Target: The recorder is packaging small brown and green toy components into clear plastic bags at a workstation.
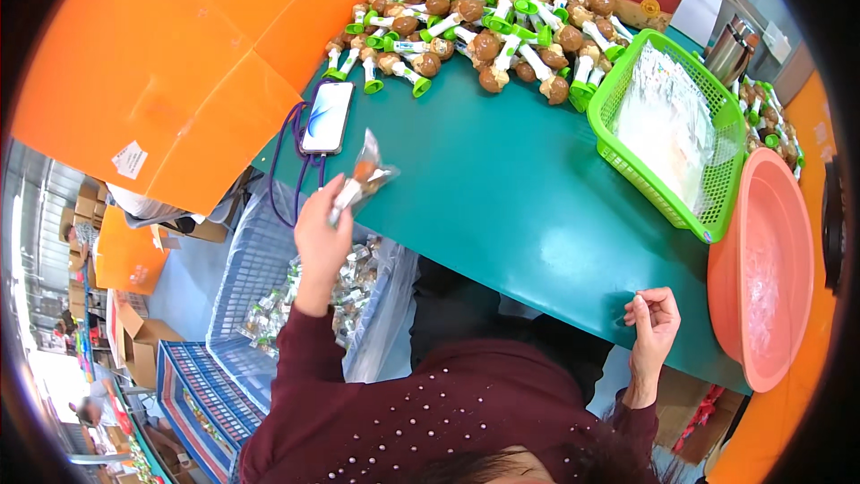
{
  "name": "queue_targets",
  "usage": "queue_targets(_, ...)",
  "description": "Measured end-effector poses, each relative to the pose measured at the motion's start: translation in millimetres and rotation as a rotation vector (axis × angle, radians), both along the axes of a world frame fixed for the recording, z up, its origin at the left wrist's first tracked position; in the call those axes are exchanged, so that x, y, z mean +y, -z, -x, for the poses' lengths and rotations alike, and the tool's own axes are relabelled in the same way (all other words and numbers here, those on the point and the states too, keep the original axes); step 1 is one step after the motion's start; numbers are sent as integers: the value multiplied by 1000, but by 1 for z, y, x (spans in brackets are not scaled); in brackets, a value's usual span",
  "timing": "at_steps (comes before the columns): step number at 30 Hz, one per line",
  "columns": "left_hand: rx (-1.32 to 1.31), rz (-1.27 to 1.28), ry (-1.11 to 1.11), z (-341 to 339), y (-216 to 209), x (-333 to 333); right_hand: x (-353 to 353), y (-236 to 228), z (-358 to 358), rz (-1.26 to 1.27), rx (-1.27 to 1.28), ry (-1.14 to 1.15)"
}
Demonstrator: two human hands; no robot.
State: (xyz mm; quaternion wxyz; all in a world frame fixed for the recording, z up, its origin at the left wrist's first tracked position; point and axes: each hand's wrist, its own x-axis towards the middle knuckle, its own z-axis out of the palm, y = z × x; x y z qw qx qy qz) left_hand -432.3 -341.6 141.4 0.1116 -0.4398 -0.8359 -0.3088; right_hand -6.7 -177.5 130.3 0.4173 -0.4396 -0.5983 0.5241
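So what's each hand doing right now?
Left hand: closed, holding a small clear bag.
Right hand: loosely closed; can't tell if it holds anything.

The picture is bright. A big white shine sits on the green worktop [484,179], right of the middle. A soft, dark shadow lies there beside the right hand [655,327]. The white packs [663,125] at the upper right are so bright that their small lines wash out. The far lower left glows white, and things there look tiny and fuzzy. The clear bag [365,177] near the middle looks a bit blurry. Black fills the corners, and straight edges bend near the rim.
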Motion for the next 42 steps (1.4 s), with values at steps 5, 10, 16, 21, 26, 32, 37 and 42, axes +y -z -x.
queue_targets(5,-454,-255,98,23,43,-99,-4,1,-2,13,23,-1)
queue_targets(10,-791,-481,-239,38,140,-149,-1,2,-5,25,-19,-5)
queue_targets(16,-384,-519,-523,-1,162,-78,33,9,-29,61,34,-28)
queue_targets(21,-120,-784,130,-81,34,67,41,4,-48,38,30,-47)
queue_targets(26,-151,-357,878,-184,-60,227,57,5,-71,32,-26,-46)
queue_targets(32,114,182,915,-282,-74,422,85,4,-90,15,-58,-66)
queue_targets(37,336,583,930,-306,-60,528,125,-5,-121,71,21,-99)
queue_targets(42,271,600,997,-296,-69,602,169,-34,-139,138,11,-147)
